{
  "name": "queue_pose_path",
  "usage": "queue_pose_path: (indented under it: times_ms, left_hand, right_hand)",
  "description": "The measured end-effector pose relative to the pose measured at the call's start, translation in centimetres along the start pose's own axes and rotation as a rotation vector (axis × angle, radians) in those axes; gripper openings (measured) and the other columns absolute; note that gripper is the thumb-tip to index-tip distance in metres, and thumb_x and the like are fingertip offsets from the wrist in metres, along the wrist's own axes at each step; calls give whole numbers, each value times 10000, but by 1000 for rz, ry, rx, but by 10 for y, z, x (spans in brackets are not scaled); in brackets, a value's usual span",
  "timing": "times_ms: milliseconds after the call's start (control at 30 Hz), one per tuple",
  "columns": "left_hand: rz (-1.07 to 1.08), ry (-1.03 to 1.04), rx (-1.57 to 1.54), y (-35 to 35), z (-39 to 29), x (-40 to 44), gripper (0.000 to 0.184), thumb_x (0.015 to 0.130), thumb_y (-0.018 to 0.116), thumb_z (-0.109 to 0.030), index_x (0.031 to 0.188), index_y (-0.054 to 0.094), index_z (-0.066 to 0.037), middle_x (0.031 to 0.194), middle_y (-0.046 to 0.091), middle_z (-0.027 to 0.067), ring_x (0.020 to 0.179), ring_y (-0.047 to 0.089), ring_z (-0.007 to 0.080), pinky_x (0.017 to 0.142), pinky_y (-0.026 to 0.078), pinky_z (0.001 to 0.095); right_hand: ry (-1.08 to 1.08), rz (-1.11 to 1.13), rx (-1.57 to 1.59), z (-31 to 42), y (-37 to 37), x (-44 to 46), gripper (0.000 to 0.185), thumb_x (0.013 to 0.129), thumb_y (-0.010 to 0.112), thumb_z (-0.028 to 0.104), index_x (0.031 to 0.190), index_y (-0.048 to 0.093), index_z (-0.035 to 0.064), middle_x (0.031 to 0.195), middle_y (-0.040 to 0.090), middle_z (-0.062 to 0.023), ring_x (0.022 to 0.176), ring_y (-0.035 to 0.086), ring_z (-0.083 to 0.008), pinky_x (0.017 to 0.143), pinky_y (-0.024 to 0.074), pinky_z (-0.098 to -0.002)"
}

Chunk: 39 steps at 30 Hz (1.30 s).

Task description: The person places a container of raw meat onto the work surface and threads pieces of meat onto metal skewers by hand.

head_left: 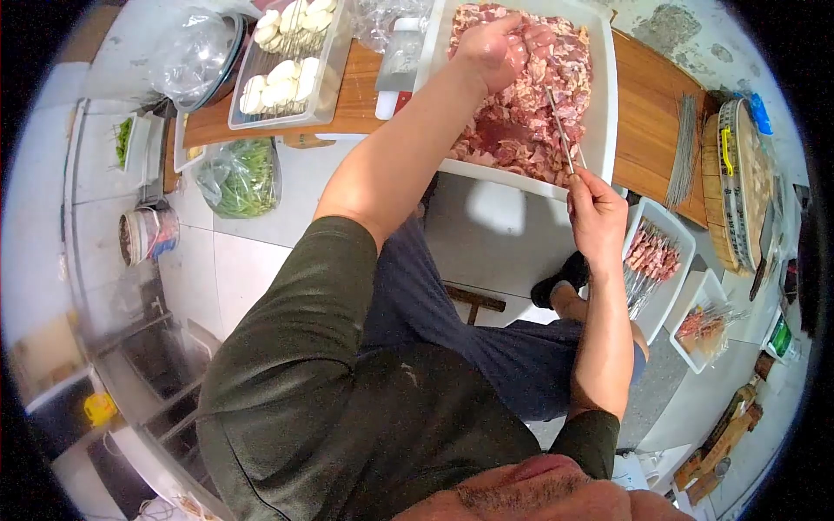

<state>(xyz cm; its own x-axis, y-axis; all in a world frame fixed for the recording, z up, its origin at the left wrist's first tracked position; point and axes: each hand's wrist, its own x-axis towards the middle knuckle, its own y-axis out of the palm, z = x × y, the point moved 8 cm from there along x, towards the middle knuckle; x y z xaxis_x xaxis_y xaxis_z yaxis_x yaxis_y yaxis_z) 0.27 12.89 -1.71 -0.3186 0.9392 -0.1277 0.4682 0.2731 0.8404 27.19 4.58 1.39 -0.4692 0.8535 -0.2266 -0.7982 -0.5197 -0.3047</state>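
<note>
A white tub [611,95] holds a large heap of raw cut meat [556,74]. Within its upper part, my left hand [492,54] is closed on pink meat, its fingertips partly hidden among the pieces. My right hand [598,213] is at the tub's near right edge, fingers pinched round the ends of thin metal skewers [560,126]. One skewer reaches up over the heap, and another short length shows beside it.
A clear box of skewered white slices [282,82] and bagged greens [239,178] are at left. Bare skewers [684,148] lie on the wooden table [647,113]. Trays of skewered meat [651,252] and skewered pieces [699,323] stand lower right, near a round chopping block [743,187].
</note>
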Motion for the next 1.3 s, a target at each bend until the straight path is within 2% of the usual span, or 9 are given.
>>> queue_pose_path:
  times_ms: [133,333,433,533,633,800,967,1100,1300]
  left_hand:
    - [61,51,-10,1,-2,4,200,1028,461,-152,1023,519,39,1057,607,250,973,627,361,827,541,453]
    - [-18,61,-21,3,2,-4,179,1005,473,-119,1034,523,50,1050,606,238,954,635,369,817,538,455]
    - [50,39,-55,11,6,-10,202,995,486,-109,1054,516,82,1043,601,241,948,634,364,833,539,461]
    - [45,126,-33,9,3,-2,220,992,495,-104,1072,508,100,1032,607,240,945,636,360,851,543,466]
    - [-11,98,40,11,2,-14,209,992,499,-103,1070,509,90,1019,607,217,927,636,343,866,547,456]
    - [152,221,69,19,-2,-11,196,997,492,-109,1063,514,74,1005,610,210,907,635,321,848,551,444]
    - [158,-7,-145,32,-1,-30,174,986,492,-97,1022,528,69,981,609,210,894,631,319,808,550,435]
    - [149,144,57,32,10,-20,162,975,495,-89,994,540,66,998,601,215,869,620,329,756,535,437]
    - [165,-51,-259,49,-24,-42,170,972,504,-78,1012,559,79,997,621,220,886,630,332,770,539,432]
  right_hand:
    - [6,9,-40,0,1,0,246,964,601,195,1120,726,52,648,577,44,609,507,-43,567,410,-230]
    - [-49,-51,-75,-8,3,4,281,948,623,214,1132,715,24,759,684,-24,724,598,-84,688,482,-255]
    - [-91,-77,-119,-14,5,8,300,947,627,219,1147,705,9,804,706,-45,761,612,-90,716,491,-260]
    - [-56,-54,-86,-9,5,7,308,949,629,223,1158,700,9,769,688,-29,725,598,-85,689,488,-261]
    - [-12,-40,-70,-11,7,8,309,951,629,229,1160,700,13,735,665,-13,685,583,-83,660,484,-261]
    - [-10,-40,-20,-7,6,6,297,953,630,226,1144,705,12,709,646,-3,661,566,-74,633,474,-256]
    - [-67,-81,-50,-9,7,9,292,955,628,225,1140,707,14,701,639,4,651,556,-63,615,462,-247]
    - [-31,-69,18,-10,5,10,303,951,634,235,1147,705,15,701,635,13,648,550,-59,609,457,-241]
    - [-21,-42,-2,-3,-1,5,284,959,622,205,1151,707,13,696,610,39,641,521,-43,591,436,-226]
